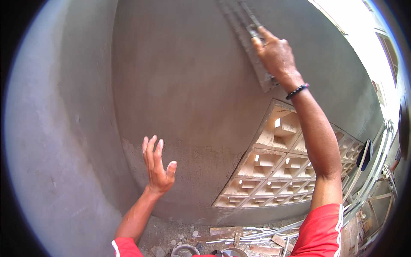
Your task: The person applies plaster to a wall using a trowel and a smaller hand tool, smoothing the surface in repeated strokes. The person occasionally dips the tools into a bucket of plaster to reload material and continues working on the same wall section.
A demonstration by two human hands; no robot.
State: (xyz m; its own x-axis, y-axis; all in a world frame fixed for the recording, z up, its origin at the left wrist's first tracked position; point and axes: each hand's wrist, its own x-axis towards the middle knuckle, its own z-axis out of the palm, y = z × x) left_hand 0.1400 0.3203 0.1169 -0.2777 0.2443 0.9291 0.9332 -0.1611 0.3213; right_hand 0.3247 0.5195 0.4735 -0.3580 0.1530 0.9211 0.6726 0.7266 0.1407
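Note:
A long plastering trowel (257,64) lies against the grey plastered wall (184,77), its blade slanting from the top middle down to the right. My right hand (277,55) is closed round its handle; the palm side is hidden, and the blade's upper end is blurred. Lower on the left, my left hand (158,167) is raised with its fingers apart and nothing in it. It hovers in front of the wall, near a rougher patch of plaster (197,167). Whether it touches the wall I cannot tell.
Pale ventilation blocks (274,171) form a grid below my right arm. A side wall (81,115) meets the plastered one at the left. Buckets (185,250), wood scraps (222,237) and rubble cover the floor. Long pale poles (376,171) lean at the right.

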